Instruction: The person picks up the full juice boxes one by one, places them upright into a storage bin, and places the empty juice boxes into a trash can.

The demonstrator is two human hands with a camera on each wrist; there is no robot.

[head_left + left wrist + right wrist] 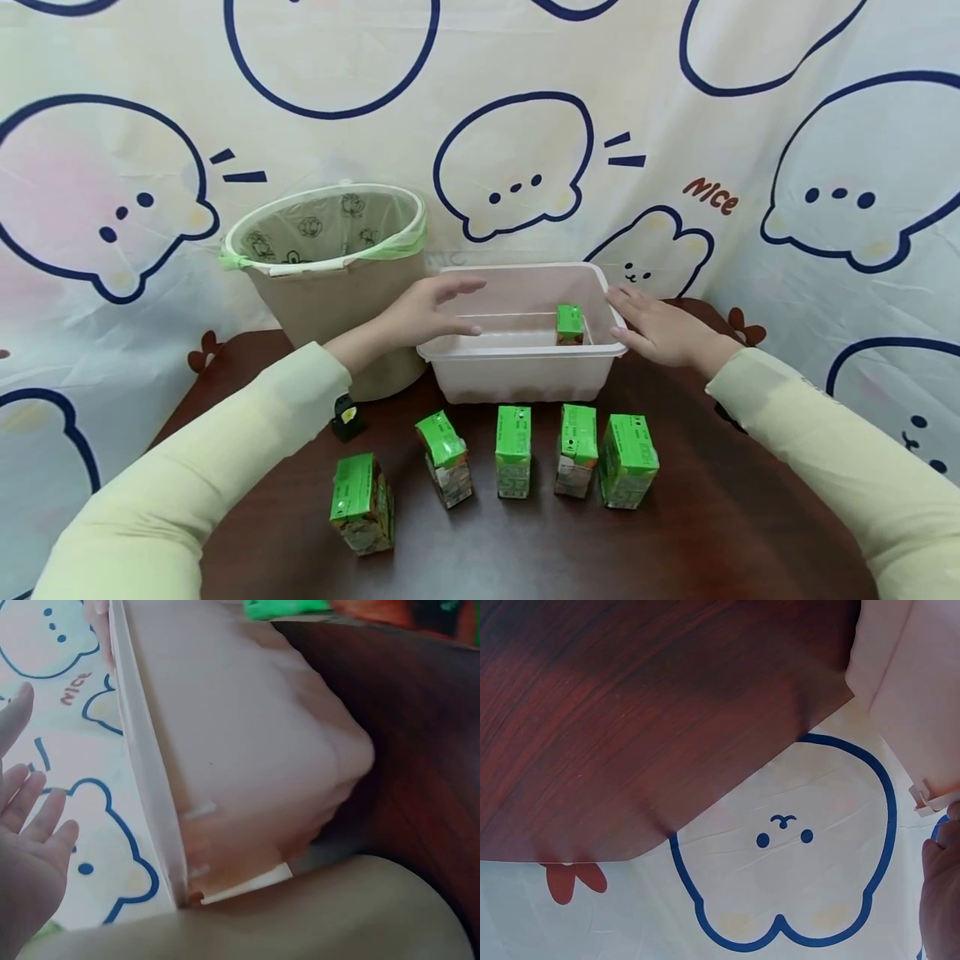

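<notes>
A pale pinkish-white plastic bin [525, 375] stands at the back of the table, and one green-topped drink carton [569, 323] is inside it near the right end. My left hand [423, 315] hovers over the bin's left end, thumb and fingers spread apart with nothing between them. In the left wrist view that hand [34, 862] shows beside the bin's rim [146, 750]. At the other end, my right hand [663, 329] rests its extended fingers against the bin's right rim. Only the edge of the right hand [941, 892] appears in the right wrist view, next to the bin [907, 697].
Several green cartons stand in front of the bin, among them a left one [362, 504], a middle one [513, 454] and a right one [628, 461]. A beige trash can [337, 304] with a green-edged liner stands left of the bin. A patterned cloth [510, 67] hangs behind the table [480, 558].
</notes>
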